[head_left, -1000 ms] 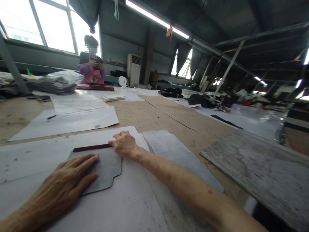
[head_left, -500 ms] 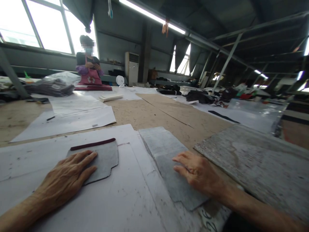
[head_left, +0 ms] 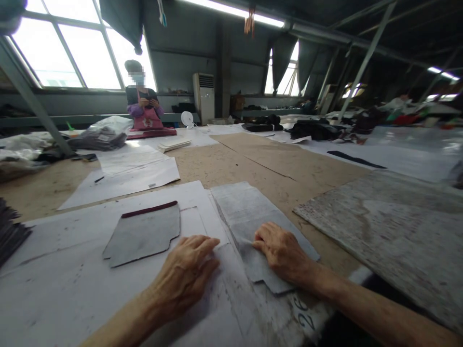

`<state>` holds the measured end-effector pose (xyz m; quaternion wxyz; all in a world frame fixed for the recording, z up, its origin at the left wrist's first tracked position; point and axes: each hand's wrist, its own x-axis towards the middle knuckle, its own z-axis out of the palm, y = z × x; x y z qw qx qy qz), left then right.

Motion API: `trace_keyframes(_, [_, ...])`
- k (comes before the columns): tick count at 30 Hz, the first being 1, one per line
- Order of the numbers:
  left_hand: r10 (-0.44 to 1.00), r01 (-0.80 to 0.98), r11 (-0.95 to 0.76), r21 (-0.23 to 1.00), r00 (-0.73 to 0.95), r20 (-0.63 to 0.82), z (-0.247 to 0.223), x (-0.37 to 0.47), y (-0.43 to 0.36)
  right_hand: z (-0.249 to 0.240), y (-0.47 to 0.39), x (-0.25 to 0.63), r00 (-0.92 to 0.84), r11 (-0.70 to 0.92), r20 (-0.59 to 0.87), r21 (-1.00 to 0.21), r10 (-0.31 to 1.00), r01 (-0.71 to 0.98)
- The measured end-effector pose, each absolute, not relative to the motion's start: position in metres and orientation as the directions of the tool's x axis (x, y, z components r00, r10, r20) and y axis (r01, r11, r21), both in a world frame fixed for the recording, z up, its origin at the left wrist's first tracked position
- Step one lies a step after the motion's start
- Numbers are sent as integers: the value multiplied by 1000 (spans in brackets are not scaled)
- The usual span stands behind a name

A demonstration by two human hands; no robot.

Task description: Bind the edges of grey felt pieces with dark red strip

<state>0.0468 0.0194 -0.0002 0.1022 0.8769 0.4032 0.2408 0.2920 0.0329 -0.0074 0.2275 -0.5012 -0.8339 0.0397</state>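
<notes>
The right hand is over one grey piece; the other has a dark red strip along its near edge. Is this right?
No: in the head view, the dark red strip runs along the far edge of that other grey piece.

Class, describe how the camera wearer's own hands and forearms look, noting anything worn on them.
The left hand and right hand are both bare, with no gloves. No sleeve covers the visible part of the left forearm or right forearm, and no watch or bracelet shows at either wrist. Some right fingers are hidden, so rings there cannot be ruled out.
</notes>
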Motion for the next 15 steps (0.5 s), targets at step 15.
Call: trace_keyframes(15, [777, 572, -627, 529, 503, 377, -7, 81, 25, 16, 21, 307, -519, 506, 123, -492, 846, 708])
